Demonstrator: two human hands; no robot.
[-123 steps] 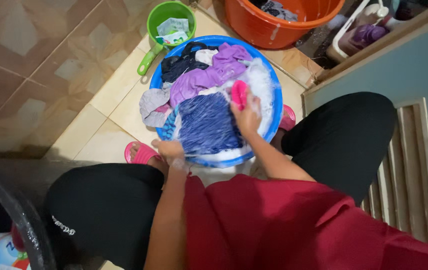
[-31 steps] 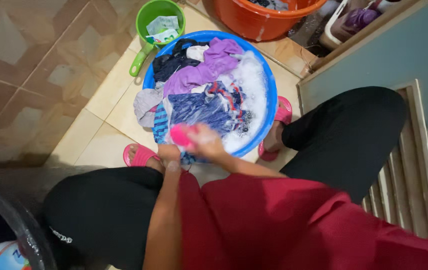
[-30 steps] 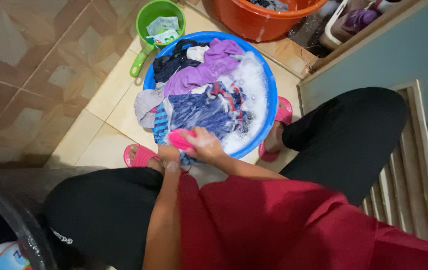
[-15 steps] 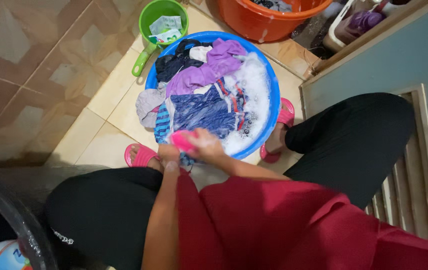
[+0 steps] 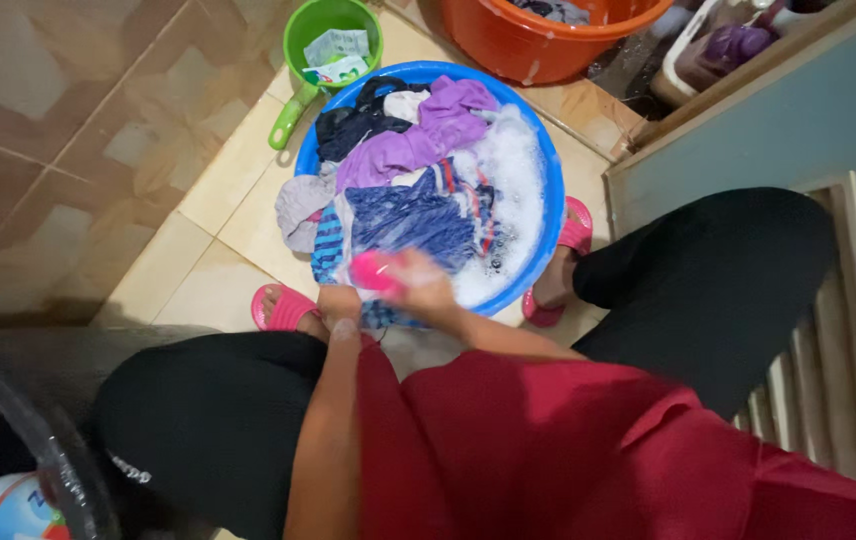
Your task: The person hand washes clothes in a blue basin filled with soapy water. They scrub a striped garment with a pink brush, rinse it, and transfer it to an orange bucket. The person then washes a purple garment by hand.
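Right hand [image 5: 426, 285] clamped on pink brush [image 5: 376, 271]; left hand [image 5: 339, 303] gripping blue cloth [image 5: 418, 215] at basin [image 5: 551, 200] rim.

The floor [image 5: 68, 150] is laid with glossy tiles: brown marbled ones with a diamond pattern to the left, plain cream ones toward the middle. On the right stands a grey-green door [image 5: 828, 130] with a paneled, slatted lower part [image 5: 848, 380]. A wooden threshold [image 5: 748, 70] runs along its upper edge. The light is soft and even, with a dull shine on the tiles.
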